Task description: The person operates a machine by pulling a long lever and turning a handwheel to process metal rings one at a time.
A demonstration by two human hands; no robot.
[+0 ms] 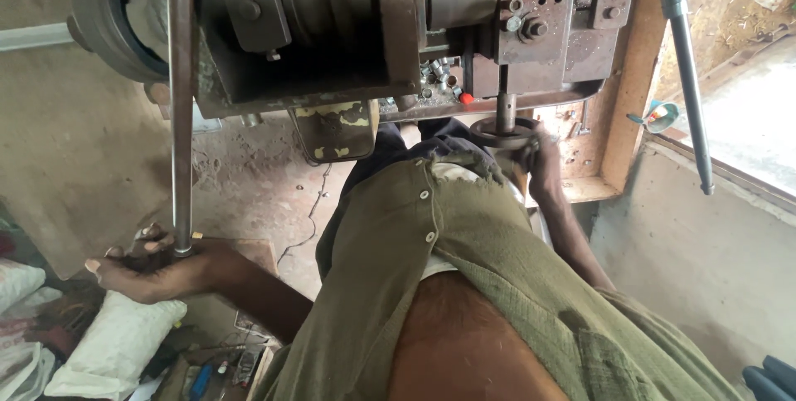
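I look down my own body at a metalworking lathe [348,28] in front of me. My left hand [157,268] cups the lower end of a long steel bar [180,94] that runs up into the machine, fingers curled around its tip. My right hand [543,160] grips a round dark handwheel [502,131] under the carriage [539,36]. A green shirt [464,260] fills the lower middle of the view.
A long chrome lever [690,77] hangs down at the right, beside a wooden frame [634,77] and a concrete wall [705,243]. White sacks [116,343] and loose tools lie on the dirt floor at lower left. A large pulley [104,15] sits at upper left.
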